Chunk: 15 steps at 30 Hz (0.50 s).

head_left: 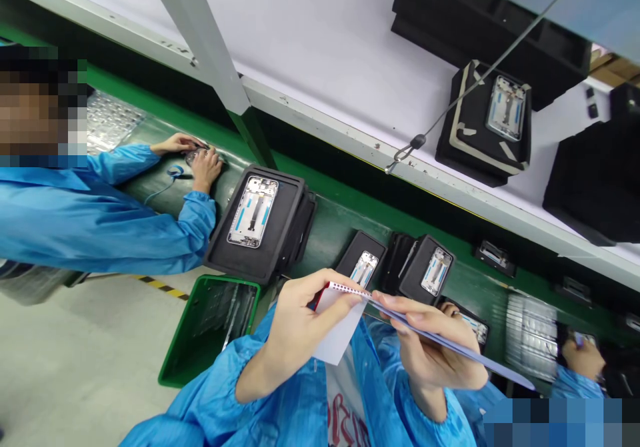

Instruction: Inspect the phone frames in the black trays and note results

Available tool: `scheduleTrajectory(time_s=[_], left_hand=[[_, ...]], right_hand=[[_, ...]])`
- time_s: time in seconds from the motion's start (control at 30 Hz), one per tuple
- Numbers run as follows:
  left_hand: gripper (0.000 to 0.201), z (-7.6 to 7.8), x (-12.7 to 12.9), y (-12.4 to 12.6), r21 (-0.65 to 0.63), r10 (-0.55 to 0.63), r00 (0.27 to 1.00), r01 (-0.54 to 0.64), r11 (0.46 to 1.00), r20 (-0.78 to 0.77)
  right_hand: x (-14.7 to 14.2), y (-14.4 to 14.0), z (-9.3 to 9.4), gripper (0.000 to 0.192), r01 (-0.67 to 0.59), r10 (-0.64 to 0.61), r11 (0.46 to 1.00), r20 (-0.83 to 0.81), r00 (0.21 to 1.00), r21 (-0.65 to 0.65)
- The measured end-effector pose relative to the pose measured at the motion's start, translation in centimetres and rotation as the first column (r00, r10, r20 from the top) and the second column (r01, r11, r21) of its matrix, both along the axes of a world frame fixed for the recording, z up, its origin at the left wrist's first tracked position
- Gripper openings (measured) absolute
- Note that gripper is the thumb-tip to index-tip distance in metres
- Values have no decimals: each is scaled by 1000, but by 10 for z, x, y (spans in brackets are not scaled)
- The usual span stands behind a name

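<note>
My left hand (295, 327) is closed in a pinch on a white sheet (337, 342) that has a strip of small red dots along its top edge; part of the sheet hangs below the fingers. My right hand (435, 344) grips a thin bluish sheet (465, 352), seen nearly edge-on and reaching out to the right. Both sheets meet between my fingertips; I cannot tell whether they are one piece. Just beyond my hands, a phone frame (364, 270) lies on a black tray (353, 250).
A stack of black trays (220, 250) with a phone frame (253, 212) stands left, above a green bin (173, 360). Another phone frame (437, 270) lies right. A co-worker's hands (200, 160) work at far left, another's hand (585, 357) at right. A cable hook (400, 157) hangs ahead.
</note>
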State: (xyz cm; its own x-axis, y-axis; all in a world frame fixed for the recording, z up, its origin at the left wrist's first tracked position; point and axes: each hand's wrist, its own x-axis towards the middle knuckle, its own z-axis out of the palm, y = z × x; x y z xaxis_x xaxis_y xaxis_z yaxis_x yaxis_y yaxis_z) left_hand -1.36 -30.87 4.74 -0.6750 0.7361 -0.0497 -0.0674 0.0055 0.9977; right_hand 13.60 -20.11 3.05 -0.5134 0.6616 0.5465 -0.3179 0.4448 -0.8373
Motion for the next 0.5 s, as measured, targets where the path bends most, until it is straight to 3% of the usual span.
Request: scheduleTrajectory(time_s=[0.2, 0.33, 0.5], left_hand=[[14, 0, -2, -1, -19, 21, 1000, -21, 1000, 2], [13, -2, -2, -1, -37, 25, 999, -24, 999, 22], [11, -11, -5, -8, -55, 49, 996, -45, 997, 71]], right_hand=[[1, 1, -3, 46, -7, 7, 1000, 18, 1000, 30], [-4, 0, -1, 35, 31, -32, 999, 27, 999, 32], [-25, -5, 9, 8, 134, -124, 971, 64, 990, -197]])
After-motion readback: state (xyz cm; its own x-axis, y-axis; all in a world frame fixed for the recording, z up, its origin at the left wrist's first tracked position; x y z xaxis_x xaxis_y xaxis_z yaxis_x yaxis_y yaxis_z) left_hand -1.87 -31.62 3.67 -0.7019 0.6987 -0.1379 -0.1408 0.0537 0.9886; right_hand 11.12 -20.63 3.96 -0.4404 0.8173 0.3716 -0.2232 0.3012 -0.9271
